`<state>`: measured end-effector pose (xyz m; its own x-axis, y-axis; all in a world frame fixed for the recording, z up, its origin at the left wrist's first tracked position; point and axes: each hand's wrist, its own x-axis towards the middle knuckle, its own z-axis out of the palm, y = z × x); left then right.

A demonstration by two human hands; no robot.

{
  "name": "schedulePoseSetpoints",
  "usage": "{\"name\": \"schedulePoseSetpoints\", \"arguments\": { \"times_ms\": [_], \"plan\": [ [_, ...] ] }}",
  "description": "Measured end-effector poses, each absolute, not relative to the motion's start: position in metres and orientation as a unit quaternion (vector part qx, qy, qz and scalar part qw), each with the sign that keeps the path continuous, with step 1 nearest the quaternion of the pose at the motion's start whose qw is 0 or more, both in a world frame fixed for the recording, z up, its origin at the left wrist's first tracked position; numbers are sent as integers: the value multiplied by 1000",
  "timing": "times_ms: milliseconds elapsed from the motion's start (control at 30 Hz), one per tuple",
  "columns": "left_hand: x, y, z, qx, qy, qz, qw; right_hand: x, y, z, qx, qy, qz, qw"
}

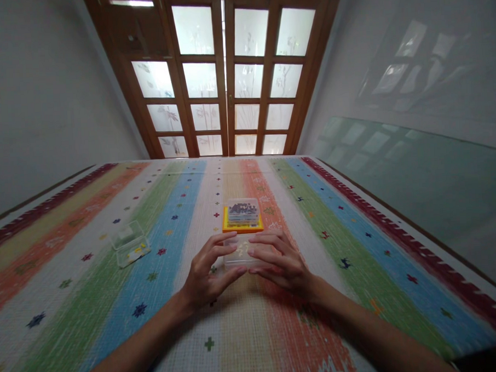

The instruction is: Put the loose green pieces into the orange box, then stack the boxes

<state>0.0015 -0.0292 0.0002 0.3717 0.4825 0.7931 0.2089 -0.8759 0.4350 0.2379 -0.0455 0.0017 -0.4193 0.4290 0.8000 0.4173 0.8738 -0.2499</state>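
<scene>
A small clear plastic box [233, 259] with several pale yellow bits [242, 247] in it lies on the cloth straight ahead. My left hand [204, 273] grips its left side, fingers at the far edge and thumb along the near edge. On the other side my right hand [286, 265] holds the box, its fingers covering the right part. Just beyond it, a yellow tray [242, 229] carries stacked clear boxes [243, 210] with dark pieces in the top one. Whether the held box's lid is fully closed I cannot make out.
To the left an open clear box [131, 250] with yellow pieces lies on the striped tablecloth [150, 311]. White walls [42, 91] flank the table on both sides. Wooden doors with frosted panes [226, 55] stand at the far end.
</scene>
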Motion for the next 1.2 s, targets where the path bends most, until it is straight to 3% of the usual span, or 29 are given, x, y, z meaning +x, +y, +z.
{"name": "schedulePoseSetpoints", "arguments": {
  "times_ms": [300, 533, 933, 1200],
  "plan": [
    [-5, -24, 4, 825, 225, 505, 115, 240, -40, -4, -333, -776, 167, 509],
    [-9, -17, 0, 818, 240, 512, 105, 243, -29, -11, -351, -736, 354, 458],
    [-20, -4, 1, 831, 260, 481, 101, 244, -1, 20, -304, -794, 282, 445],
    [-85, 26, 33, 853, 362, 358, -113, 254, 41, 43, -358, -780, 215, 465]
  ]
}}
